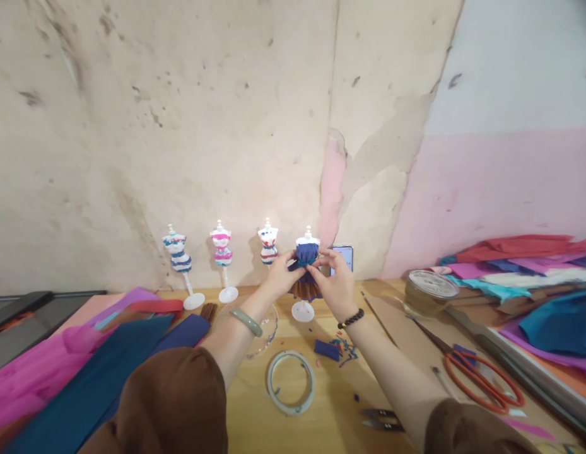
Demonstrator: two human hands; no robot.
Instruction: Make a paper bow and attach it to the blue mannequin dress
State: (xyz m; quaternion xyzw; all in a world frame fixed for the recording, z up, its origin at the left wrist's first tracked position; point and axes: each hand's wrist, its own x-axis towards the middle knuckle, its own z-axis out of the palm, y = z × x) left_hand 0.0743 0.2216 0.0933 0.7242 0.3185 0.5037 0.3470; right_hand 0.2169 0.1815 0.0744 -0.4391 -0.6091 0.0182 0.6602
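Observation:
A small white dress-form mannequin [306,239] stands upright on a round base near the wall. It wears a dress [308,253] with a gathered blue bodice and a brown lower skirt that looks like crepe paper. My left hand [284,272] pinches the dress at the left of its waist. On the opposite side, the fingers of my right hand [337,280] are closed on the waist too. My fingertips hide part of the waist. Below lie a roll of tape [270,388], a folded blue piece [327,349] and small scraps [348,350].
Three more mini mannequins, one with pink bands [221,238], stand to the left. A phone [344,255] leans behind my right hand. Orange-handled scissors [482,378], thread snips [381,419] and a round clear container [427,296] lie right. Coloured sheets [98,372] cover the left side.

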